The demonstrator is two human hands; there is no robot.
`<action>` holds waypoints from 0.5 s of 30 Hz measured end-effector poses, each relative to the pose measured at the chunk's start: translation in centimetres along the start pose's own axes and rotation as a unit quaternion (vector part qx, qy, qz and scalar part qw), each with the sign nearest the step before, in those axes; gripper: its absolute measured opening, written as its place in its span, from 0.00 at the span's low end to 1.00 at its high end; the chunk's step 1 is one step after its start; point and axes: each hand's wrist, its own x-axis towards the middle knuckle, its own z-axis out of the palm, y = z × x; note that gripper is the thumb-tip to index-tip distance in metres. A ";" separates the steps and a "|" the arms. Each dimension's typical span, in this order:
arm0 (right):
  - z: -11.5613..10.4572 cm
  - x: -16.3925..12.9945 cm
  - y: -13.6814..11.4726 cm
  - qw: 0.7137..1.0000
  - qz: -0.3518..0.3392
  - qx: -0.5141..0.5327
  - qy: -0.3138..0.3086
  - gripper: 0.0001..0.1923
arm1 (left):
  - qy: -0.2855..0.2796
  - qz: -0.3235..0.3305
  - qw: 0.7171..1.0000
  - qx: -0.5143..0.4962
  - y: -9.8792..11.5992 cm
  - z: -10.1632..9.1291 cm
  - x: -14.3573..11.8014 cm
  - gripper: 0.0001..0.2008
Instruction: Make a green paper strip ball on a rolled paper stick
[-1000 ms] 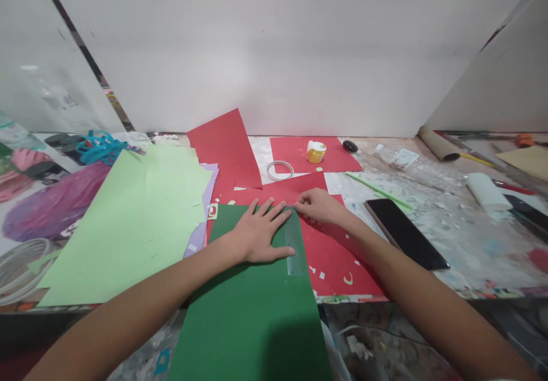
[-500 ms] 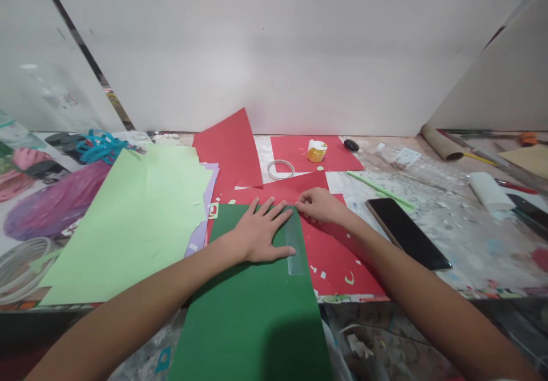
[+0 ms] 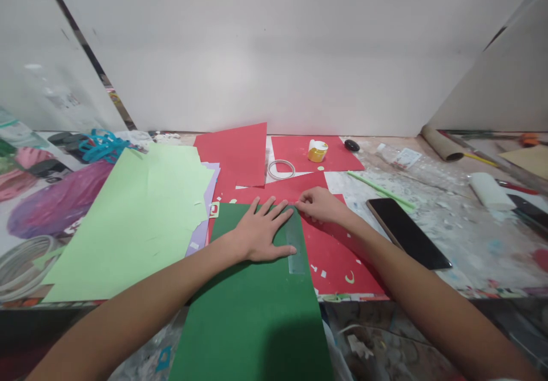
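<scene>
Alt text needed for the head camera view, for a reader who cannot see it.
A left hand lies flat on a dark green paper sheet, holding a clear ruler along its right edge, while the right hand rests at the ruler's far end on red paper. Light green sheets lie to the left, a dark phone to the right.

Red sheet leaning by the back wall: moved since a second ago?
Yes. The red sheet has dropped: its raised corner swung right and down toward the tape ring, which stayed put. Both hands hold position on the green paper.
</scene>
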 end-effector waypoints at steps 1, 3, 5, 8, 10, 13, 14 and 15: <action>0.0 0.0 0.0 1.000 -0.001 0.000 0.002 0.13 | 0.000 0.000 1.000 0.001 0.0 0.0 0.0 0.47; 0.0 0.0 -0.1 1.000 -0.002 0.002 0.003 0.13 | 0.000 0.000 1.000 0.001 0.0 0.0 0.0 0.46; 0.0 0.0 -0.2 1.000 -0.002 0.002 0.005 0.13 | -0.002 -0.001 1.000 0.001 0.0 0.0 0.0 0.46; 0.0 -0.1 -0.2 1.000 0.000 0.000 0.003 0.13 | -0.002 -0.003 1.000 0.000 0.1 -0.1 0.0 0.46; 0.0 -0.1 -0.1 1.000 0.001 -0.003 0.000 0.12 | -0.002 -0.005 1.000 0.001 0.1 -0.1 0.0 0.46; -0.1 -0.1 0.2 1.000 -0.003 -0.003 0.003 0.12 | 0.000 -0.006 1.000 0.000 0.1 -0.1 0.0 0.46; -0.1 -0.2 0.1 1.000 -0.007 -0.003 0.009 0.11 | 0.000 -0.006 1.000 -0.001 0.1 -0.1 0.0 0.46; 0.0 -0.3 -0.2 1.000 -0.017 -0.001 0.026 0.11 | 0.001 -0.005 1.000 -0.002 0.1 -0.1 0.1 0.47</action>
